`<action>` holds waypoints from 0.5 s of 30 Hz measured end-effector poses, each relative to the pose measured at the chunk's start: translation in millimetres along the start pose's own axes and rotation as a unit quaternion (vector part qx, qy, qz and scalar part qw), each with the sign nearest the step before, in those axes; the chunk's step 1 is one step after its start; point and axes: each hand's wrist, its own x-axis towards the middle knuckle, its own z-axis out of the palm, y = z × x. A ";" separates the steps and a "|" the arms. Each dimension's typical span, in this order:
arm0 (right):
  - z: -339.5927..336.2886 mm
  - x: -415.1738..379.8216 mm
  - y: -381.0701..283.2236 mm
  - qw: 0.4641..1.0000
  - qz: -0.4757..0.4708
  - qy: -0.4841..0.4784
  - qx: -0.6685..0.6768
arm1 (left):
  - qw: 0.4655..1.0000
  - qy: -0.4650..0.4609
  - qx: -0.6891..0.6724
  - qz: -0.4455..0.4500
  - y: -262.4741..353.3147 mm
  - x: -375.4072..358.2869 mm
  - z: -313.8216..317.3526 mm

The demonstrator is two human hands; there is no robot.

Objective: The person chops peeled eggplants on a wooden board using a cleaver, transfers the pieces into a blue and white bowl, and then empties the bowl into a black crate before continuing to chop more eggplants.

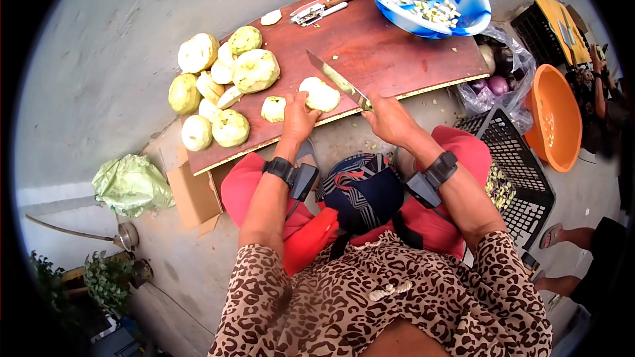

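Observation:
My left hand (299, 118) is at the front edge of the red-brown board (377, 49), its fingers closed against a pale round slice (319, 94). Left of that hand lies a smaller peeled piece (273, 109). My right hand (391, 121) grips the handle of a knife (338, 79); its long blade points up and left over the board, apart from the slice. Several peeled, pale yellow-green vegetables (256, 71) and cut slices are heaped on the board's left part. Two peelers (321, 10) and a small slice (270, 18) lie near the far edge.
A blue-and-white basin (423, 0) with diced pieces stands at the board's far right. Beyond are a bag of purple vegetables (499, 86), an orange basin (554, 119) and a black crate (519, 172). Another person's hand (597, 59) shows at far right. A cardboard box (194, 193) sits at left.

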 end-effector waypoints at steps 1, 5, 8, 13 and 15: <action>1.6 0.3 -0.2 1.000 -0.002 -0.005 -0.003 | 1.000 -0.001 0.006 0.005 0.3 0.6 0.9; 10.1 5.1 4.7 0.998 0.012 -0.021 -0.057 | 1.000 0.012 -0.015 0.011 -0.7 0.5 6.2; 12.7 7.6 6.3 0.998 0.009 -0.015 -0.068 | 1.000 0.018 0.008 0.016 5.5 -0.3 2.0; 18.1 4.8 5.2 0.997 -0.007 -0.034 -0.074 | 0.995 0.024 0.088 0.037 20.5 -5.5 4.7; 17.9 4.6 4.0 0.997 -0.005 -0.026 -0.069 | 0.991 -0.001 0.125 0.048 12.5 -2.4 10.8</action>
